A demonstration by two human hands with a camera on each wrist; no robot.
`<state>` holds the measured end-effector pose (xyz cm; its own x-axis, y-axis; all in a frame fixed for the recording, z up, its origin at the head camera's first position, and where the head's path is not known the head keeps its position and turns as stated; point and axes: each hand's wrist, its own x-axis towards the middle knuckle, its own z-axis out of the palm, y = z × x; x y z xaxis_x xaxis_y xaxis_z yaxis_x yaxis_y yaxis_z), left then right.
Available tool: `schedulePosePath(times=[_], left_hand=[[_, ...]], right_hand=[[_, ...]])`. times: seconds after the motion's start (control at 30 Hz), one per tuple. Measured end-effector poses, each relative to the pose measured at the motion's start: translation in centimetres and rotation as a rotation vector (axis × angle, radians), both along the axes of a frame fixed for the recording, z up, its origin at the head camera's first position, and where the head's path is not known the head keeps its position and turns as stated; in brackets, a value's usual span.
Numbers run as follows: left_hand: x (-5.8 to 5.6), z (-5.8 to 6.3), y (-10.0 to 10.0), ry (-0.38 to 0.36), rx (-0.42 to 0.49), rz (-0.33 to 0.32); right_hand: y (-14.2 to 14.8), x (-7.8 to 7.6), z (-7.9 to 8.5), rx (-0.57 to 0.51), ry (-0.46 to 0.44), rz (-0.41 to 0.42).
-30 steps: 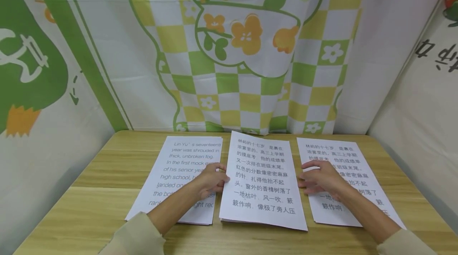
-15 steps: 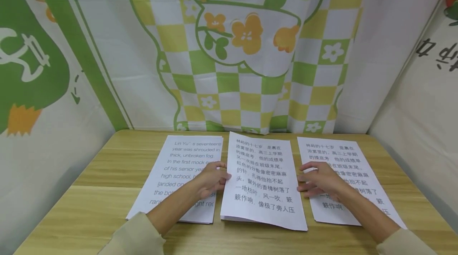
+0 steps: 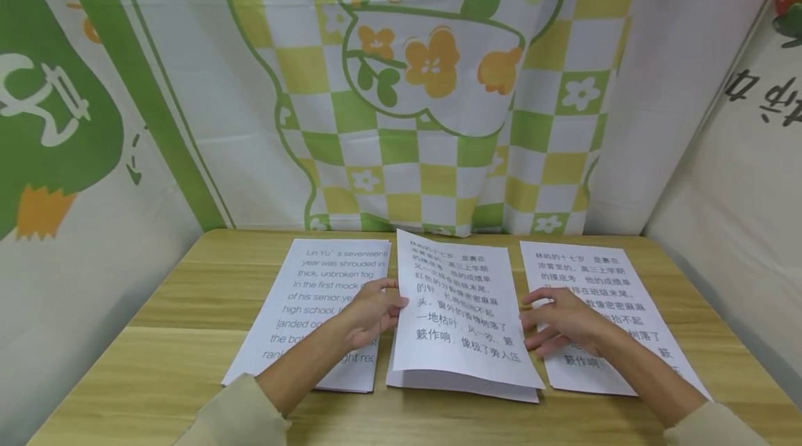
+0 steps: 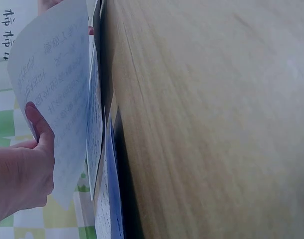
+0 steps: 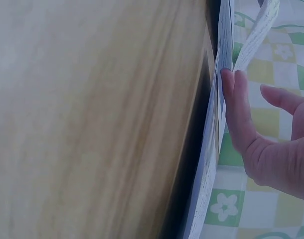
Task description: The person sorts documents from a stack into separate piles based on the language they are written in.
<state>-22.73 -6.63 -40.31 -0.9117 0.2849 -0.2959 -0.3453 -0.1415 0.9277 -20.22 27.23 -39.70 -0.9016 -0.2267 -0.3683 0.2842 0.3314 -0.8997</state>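
Note:
My left hand (image 3: 371, 314) pinches the left edge of a printed sheet of paper (image 3: 460, 317), thumb on its front face. The sheet curves up off the middle paper stack (image 3: 466, 385), its left side highest and a gap showing along its bottom edge. In the left wrist view, the lifted sheet (image 4: 57, 64) stands clear of the papers below, print showing through. At the sheet's right edge is my right hand (image 3: 567, 321), fingers extended and thumb apart. The right wrist view shows that hand's fingertips (image 5: 238, 78) right at the paper edges.
On the left lies a stack of English-printed paper (image 3: 307, 293), partly under my left forearm. Another stack with Chinese characters (image 3: 633, 352) lies on the right, partly covered by my right hand. A patterned cloth (image 3: 426, 154) hangs behind the wooden table (image 3: 156, 348).
The top sheet's left side has risen and bowed toward the right in my left hand, widening the gap above the middle stack. My right hand has barely shifted.

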Motion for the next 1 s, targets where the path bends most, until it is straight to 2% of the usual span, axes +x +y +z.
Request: schedulePosePath(times=[0.13, 0.37, 0.53, 0.73, 1.0], left_hand=[[0.1, 0.1, 0.0, -0.004, -0.017, 0.007], [0.2, -0.6, -0.5, 0.038, -0.184, -0.054], [0.3, -0.8, -0.7, 0.061, -0.254, -0.089], [0.5, -0.8, -0.8, 0.066, -0.334, -0.077], [0.6, -0.9, -0.8, 0.09, -0.333, -0.117]], right_hand=[[0.2, 0.0, -0.3, -0.008, 0.012, -0.003], [0.5, -0.1, -0.9, -0.014, 0.058, -0.027], [0.2, -0.3, -1.2, -0.027, 0.063, -0.043], [-0.5, -0.4, -1.3, -0.011, 0.061, -0.041], [-1.0, -0.4, -1.1, -0.015, 0.107, -0.032]])
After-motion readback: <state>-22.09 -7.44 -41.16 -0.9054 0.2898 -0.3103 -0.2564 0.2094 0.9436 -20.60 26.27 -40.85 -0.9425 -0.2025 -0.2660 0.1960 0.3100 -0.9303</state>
